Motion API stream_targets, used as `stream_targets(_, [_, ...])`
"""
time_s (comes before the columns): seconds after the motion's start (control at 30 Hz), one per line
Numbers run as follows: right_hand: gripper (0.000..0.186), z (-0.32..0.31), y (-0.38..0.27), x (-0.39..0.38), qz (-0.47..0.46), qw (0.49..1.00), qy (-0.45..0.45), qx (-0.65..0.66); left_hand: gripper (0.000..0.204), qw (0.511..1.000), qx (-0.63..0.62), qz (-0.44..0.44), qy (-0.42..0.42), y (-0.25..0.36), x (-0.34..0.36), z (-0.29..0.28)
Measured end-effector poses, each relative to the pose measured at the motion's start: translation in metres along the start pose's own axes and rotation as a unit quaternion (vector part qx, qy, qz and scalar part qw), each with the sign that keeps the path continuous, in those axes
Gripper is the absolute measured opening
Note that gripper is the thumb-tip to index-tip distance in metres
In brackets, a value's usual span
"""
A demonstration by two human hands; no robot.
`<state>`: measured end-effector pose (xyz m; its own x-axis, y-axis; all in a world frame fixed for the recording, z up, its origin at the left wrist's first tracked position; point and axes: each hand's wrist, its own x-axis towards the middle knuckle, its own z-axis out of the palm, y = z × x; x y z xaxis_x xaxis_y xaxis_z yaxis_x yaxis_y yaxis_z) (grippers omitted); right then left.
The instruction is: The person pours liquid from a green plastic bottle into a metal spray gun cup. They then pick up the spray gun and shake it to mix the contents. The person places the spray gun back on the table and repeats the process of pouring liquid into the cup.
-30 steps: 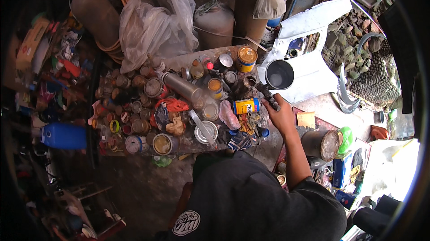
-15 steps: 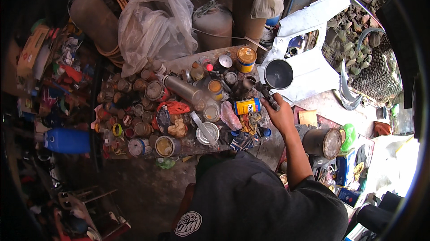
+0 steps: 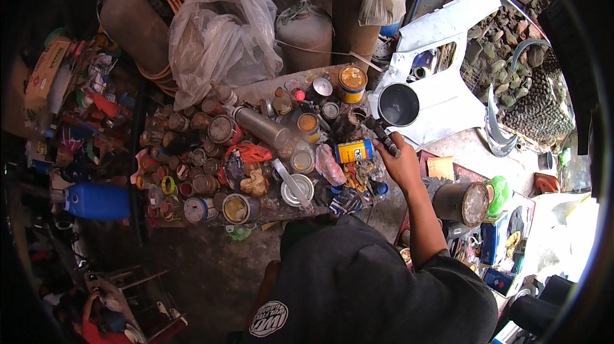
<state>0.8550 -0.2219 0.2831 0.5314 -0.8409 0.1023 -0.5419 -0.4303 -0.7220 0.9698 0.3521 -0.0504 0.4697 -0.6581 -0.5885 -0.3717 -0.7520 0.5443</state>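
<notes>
Neither my left hand nor my right hand is in view. In front of me a person in a black shirt [image 3: 377, 280] and dark cap [image 3: 300, 232] bends over a crowded worktable [image 3: 268, 211], back towards me. That person's right hand [image 3: 403, 163] reaches to the table's right end, around a dark, grimy, elongated thing [image 3: 382, 136] whose kind I cannot make out. Close beside it lie a yellow-and-blue can [image 3: 354, 151] on its side and crumpled rags [image 3: 364, 177]. A black round container [image 3: 398, 104] is just beyond the hand. The person's other hand is hidden.
Jars and tins crowd the table's left half, near a clear plastic bag [image 3: 224, 37]. Gas cylinders [image 3: 304, 40] stand behind. A white panel [image 3: 441, 94] lies at the right, a rusty can [image 3: 462, 204] nearer. A blue jerrycan [image 3: 99, 200] is at the left.
Someone in red has come into view at the lower left, beside the chair-like frame. The black-shirted person's arm and hand have hardly moved.
</notes>
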Motion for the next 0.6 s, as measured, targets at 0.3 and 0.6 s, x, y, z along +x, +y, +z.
stream_targets(0.3, [0.048, -0.002, -0.001, 0.001, 0.046, 0.999, -0.021, 0.001, 0.048, 0.987, -0.123, -0.094, -0.034, -0.014, -0.002, 0.003])
stream_targets(0.6, [0.049, 0.003, 0.004, 0.003, 0.057, 0.998, -0.031, 0.005, 0.049, 0.981, -0.155, -0.113, -0.030, -0.018, -0.004, 0.003])
